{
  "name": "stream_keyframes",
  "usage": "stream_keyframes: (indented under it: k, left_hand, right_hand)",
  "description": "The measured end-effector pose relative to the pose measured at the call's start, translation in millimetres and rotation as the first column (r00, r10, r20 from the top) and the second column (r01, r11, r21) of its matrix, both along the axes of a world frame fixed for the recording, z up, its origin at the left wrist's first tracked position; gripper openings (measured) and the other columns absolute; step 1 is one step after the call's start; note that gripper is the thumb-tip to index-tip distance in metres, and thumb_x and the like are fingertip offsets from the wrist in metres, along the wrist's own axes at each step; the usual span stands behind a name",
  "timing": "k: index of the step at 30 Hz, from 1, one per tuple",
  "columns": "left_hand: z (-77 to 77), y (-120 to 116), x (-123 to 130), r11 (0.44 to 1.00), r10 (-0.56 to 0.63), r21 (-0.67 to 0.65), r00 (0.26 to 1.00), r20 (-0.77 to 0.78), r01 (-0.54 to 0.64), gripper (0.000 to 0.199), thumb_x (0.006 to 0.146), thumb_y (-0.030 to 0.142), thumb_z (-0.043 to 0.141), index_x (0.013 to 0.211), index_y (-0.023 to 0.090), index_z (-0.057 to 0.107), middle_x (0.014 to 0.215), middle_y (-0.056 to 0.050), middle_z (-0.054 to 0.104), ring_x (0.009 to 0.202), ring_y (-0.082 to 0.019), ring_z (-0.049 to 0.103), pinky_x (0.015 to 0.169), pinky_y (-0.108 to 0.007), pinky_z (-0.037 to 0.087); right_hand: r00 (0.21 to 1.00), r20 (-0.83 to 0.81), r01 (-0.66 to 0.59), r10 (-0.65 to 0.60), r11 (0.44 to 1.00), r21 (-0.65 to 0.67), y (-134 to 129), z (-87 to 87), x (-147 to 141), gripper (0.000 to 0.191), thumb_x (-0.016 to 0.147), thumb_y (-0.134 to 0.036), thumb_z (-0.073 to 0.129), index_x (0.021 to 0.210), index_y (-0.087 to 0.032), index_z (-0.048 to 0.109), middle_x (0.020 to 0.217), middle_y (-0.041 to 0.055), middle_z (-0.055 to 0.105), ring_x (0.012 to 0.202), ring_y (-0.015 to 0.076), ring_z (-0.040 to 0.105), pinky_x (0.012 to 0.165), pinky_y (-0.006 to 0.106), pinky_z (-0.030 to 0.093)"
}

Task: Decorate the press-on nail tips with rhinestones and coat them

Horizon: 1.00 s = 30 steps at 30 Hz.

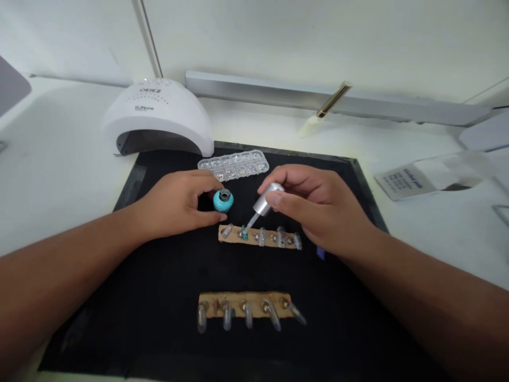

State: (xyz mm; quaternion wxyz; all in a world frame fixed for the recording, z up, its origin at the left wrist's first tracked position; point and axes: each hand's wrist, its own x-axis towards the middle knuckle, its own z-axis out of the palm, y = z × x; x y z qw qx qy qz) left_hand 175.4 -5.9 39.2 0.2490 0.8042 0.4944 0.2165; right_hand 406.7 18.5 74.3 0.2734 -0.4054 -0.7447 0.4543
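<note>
My left hand (185, 204) is closed around an uncapped turquoise nail polish bottle (223, 201), held upright on the black mat with thumb and fingers. In my right hand (318, 204) is the silver-capped nail polish brush (264, 200), pinched near its cap. The brush tip points down and meets a press-on nail (244, 233), second from the left, which shows some turquoise. That nail is on the upper cardboard strip (230, 239) among several clear ones. Nearer to me lies a lower cardboard strip (254, 297) bearing several clear press-on nails (227, 315).
A white nail lamp (159, 111) stands at the back left. Behind my hands lies a clear divided case (238, 165) of small gems. A gold-handled brush (334, 100) rests at the back, and an alcohol pad box (429, 175) sits right of the black mat (159, 329).
</note>
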Motion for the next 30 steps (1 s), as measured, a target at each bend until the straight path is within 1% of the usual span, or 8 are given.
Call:
stream_keyframes:
  k: [4, 6, 11, 16, 19, 23, 30]
  left_hand:
    - [-0.2, 0.1, 0.3, 1.0, 0.003, 0.004, 1.0, 0.0, -0.003, 0.019, 0.076, 0.033, 0.071, 0.086, 0.018, 0.066, 0.08, 0.001, 0.062, 0.072, -0.014, 0.055, 0.064, -0.026, 0.038]
    - [-0.3, 0.2, 0.2, 1.0, -0.002, 0.008, 1.0, -0.004, 0.002, 0.019, 0.076, 0.033, 0.071, 0.086, 0.018, 0.066, 0.08, 0.001, 0.061, 0.071, -0.014, 0.055, 0.063, -0.026, 0.037]
    - [-0.4, 0.2, 0.0, 1.0, -0.001, 0.006, 1.0, -0.003, 0.001, 0.019, 0.077, 0.033, 0.071, 0.088, 0.018, 0.066, 0.081, 0.0, 0.062, 0.073, -0.014, 0.056, 0.064, -0.027, 0.038]
    - [0.3, -0.3, -0.2, 1.0, -0.004, -0.001, 1.0, 0.004, 0.004, 0.018, 0.077, 0.034, 0.07, 0.087, 0.018, 0.066, 0.081, 0.0, 0.063, 0.073, -0.015, 0.056, 0.064, -0.027, 0.039]
    - [1.0, -0.3, -0.3, 1.0, 0.003, -0.008, 1.0, -0.001, -0.003, 0.019, 0.077, 0.034, 0.07, 0.088, 0.019, 0.067, 0.082, 0.0, 0.063, 0.073, -0.015, 0.056, 0.064, -0.027, 0.038]
    - [1.4, 0.0, 0.0, 1.0, -0.002, -0.01, 1.0, 0.012, 0.002, 0.02, 0.077, 0.035, 0.07, 0.087, 0.018, 0.067, 0.081, 0.0, 0.063, 0.073, -0.015, 0.056, 0.064, -0.026, 0.038]
    - [0.1, -0.4, 0.3, 1.0, -0.006, 0.006, 1.0, 0.023, 0.006, 0.019, 0.077, 0.034, 0.07, 0.087, 0.018, 0.066, 0.081, 0.001, 0.062, 0.072, -0.013, 0.055, 0.064, -0.025, 0.039]
  right_hand:
    - [0.997, 0.019, -0.076, 0.076, 0.997, -0.034, -0.2, 2.5, -0.5, 0.011, 0.083, -0.029, 0.062, 0.077, -0.02, 0.065, 0.065, -0.0005, 0.06, 0.057, 0.0122, 0.051, 0.052, 0.026, 0.039]
    - [0.995, 0.036, -0.091, 0.092, 0.996, -0.024, -1.2, 4.5, -1.3, 0.012, 0.083, -0.029, 0.062, 0.077, -0.02, 0.064, 0.065, -0.0006, 0.059, 0.057, 0.012, 0.051, 0.052, 0.026, 0.039]
    - [0.991, 0.109, -0.091, 0.077, 0.987, 0.133, -6.3, 8.9, -3.0, 0.009, 0.081, -0.028, 0.064, 0.077, -0.019, 0.065, 0.072, 0.0004, 0.061, 0.062, 0.0128, 0.054, 0.058, 0.028, 0.041]
    - [0.984, 0.15, -0.13, 0.1, 0.969, 0.211, -9.0, 10.4, -4.5, 0.008, 0.08, -0.027, 0.065, 0.074, -0.022, 0.063, 0.073, 0.0005, 0.06, 0.066, 0.0151, 0.057, 0.063, 0.031, 0.043]
    - [0.983, 0.168, -0.118, 0.075, 0.959, 0.259, -8.8, 10.5, -4.6, 0.007, 0.08, -0.027, 0.065, 0.075, -0.022, 0.063, 0.072, 0.0005, 0.06, 0.065, 0.0152, 0.056, 0.063, 0.032, 0.042]
    - [0.985, 0.169, -0.089, 0.041, 0.954, 0.286, -7.6, 10.2, -3.8, 0.007, 0.081, -0.028, 0.064, 0.077, -0.022, 0.063, 0.073, 0.0004, 0.062, 0.064, 0.0149, 0.056, 0.061, 0.031, 0.041]
    - [0.985, 0.172, -0.028, -0.018, 0.965, 0.262, -5.9, 8.2, -1.2, 0.011, 0.083, -0.031, 0.062, 0.078, -0.021, 0.064, 0.074, 0.0009, 0.062, 0.063, 0.0139, 0.054, 0.059, 0.031, 0.04]
